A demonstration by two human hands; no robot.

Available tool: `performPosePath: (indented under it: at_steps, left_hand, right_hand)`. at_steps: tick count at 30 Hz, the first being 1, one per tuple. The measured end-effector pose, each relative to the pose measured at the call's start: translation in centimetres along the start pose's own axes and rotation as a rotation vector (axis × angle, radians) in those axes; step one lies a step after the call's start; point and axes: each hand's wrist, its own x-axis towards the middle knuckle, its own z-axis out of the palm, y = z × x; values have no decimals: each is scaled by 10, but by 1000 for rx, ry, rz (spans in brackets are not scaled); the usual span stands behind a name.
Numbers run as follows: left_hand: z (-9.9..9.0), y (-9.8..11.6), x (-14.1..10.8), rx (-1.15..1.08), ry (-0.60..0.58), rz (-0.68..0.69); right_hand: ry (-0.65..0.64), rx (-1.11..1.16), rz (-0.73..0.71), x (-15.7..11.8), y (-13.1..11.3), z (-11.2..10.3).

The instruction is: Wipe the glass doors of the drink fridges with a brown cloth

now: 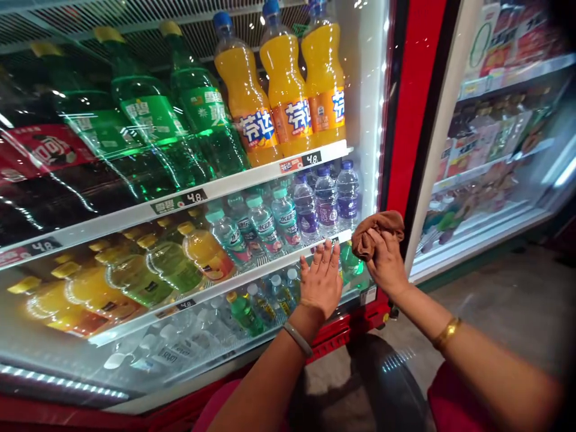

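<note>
My left hand lies with fingers spread against the glass door of a lit drinks fridge, and nothing is in it. A grey band circles that wrist. To its right, my right hand grips a bunched brown cloth near the door's right edge, by the red frame. A gold bracelet is on the right wrist. Behind the glass, close to both hands, stand small water bottles with purple caps and bottles with teal caps.
Upper shelf: large orange soda bottles, green bottles and dark cola bottles. Juice bottles stand lower left. A second fridge with stocked shelves is to the right. Grey floor shows below it.
</note>
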Motion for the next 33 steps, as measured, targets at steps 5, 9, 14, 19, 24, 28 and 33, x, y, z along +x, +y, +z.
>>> performPosePath:
  at_steps: [5, 9, 14, 19, 24, 28, 33]
  left_hand:
    - [8, 15, 10, 2, -7, -32]
    - [7, 24, 16, -5, 3, -85]
    - [3, 25, 20, -51, 87, -30]
    - [-15, 22, 34, -100, 138, -9]
    - [-31, 17, 49, -121, 71, -58]
    - [-30, 13, 49, -118, 46, -79]
    - [-34, 14, 47, -125, 44, -67]
  right_hand:
    - [-71, 98, -167, 3, -30, 8]
    - [-25, 78, -138, 23, -2, -5]
    - [33, 57, 130, -2, -7, 1]
    - [-124, 231, -150, 11, -47, 2]
    - [139, 47, -20, 54, -21, -21]
    - [41, 168, 142, 51, -18, -34]
    - [-145, 562, 332, 72, -43, -44]
